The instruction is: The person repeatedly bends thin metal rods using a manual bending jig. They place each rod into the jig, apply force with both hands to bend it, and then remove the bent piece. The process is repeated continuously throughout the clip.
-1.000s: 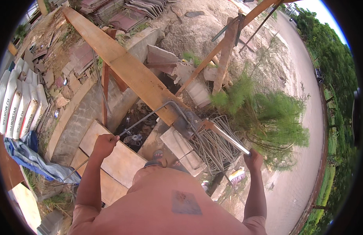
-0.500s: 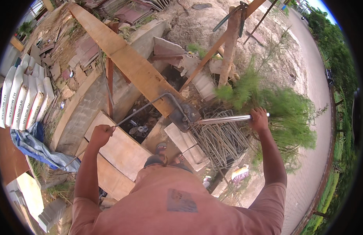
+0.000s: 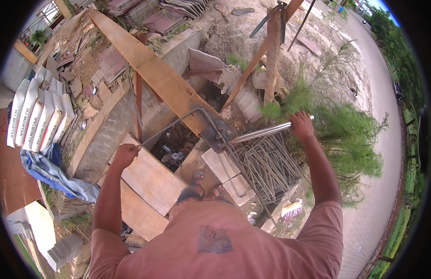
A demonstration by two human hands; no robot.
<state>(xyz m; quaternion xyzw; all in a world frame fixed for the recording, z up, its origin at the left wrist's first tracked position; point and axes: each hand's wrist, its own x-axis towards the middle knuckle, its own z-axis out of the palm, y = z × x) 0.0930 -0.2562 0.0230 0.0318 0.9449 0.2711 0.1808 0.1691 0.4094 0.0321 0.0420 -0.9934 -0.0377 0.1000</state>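
Note:
My left hand (image 3: 125, 156) is closed round a thin steel rod (image 3: 166, 128), part of which runs on below the fist. The rod rises to a bend above a dark metal plate (image 3: 211, 137) and turns down across it. That plate sits on the near end of a long wooden plank (image 3: 155, 69). My right hand (image 3: 301, 125) grips a shiny metal pipe (image 3: 266, 132) near its outer end. The pipe's inner end meets the plate's right side. Just below the pipe lies a pile of bent steel stirrups (image 3: 269, 167).
Wooden boards (image 3: 152, 179) lie near my left forearm, beside a pit with litter. Stacked sacks (image 3: 41, 114) stand at far left above a blue tarp (image 3: 57, 169). A leafy bush (image 3: 341, 135) crowds my right hand. A wooden post (image 3: 272, 56) with bolt cutters (image 3: 283, 23) rises behind.
My right hand has swung the pipe's outer end away from me, so it slants upward more steeply. My left hand keeps its hold on the rod. The whole view has shifted slightly.

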